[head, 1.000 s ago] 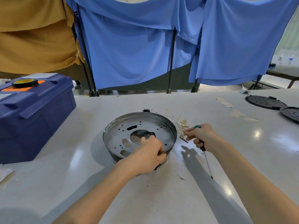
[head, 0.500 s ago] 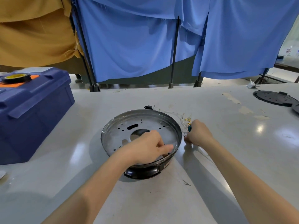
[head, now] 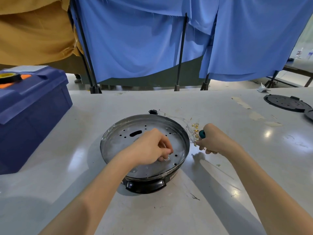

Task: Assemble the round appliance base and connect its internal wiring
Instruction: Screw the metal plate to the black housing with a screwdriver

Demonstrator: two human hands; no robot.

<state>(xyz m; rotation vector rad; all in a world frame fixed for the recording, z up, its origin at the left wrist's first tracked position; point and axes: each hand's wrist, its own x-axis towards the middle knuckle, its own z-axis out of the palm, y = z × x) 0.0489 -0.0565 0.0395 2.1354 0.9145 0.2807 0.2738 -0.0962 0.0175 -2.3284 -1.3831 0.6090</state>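
Observation:
The round appliance base (head: 118, 138) sits mid-table, a shiny perforated metal pan on a black housing with a black lug facing me. My left hand (head: 150, 146) is inside the pan, fingers curled with their tips down on the plate near the right side; I cannot see anything between them. My right hand (head: 213, 141) rests just right of the rim, fist shut on a screwdriver whose green handle end (head: 201, 134) sticks out; the shaft is hidden. A bundle of thin wires with gold terminals (head: 194, 128) lies against that hand.
A big blue toolbox (head: 33, 112) with a roll of tape (head: 10, 77) on top stands at the left. Two black round covers (head: 286, 103) lie at the far right. Blue and tan cloths hang behind the table's far edge.
My left hand left the near rim and moved into the pan. My right hand carried the screwdriver up to the wire bundle beside the rim. The view came closer.

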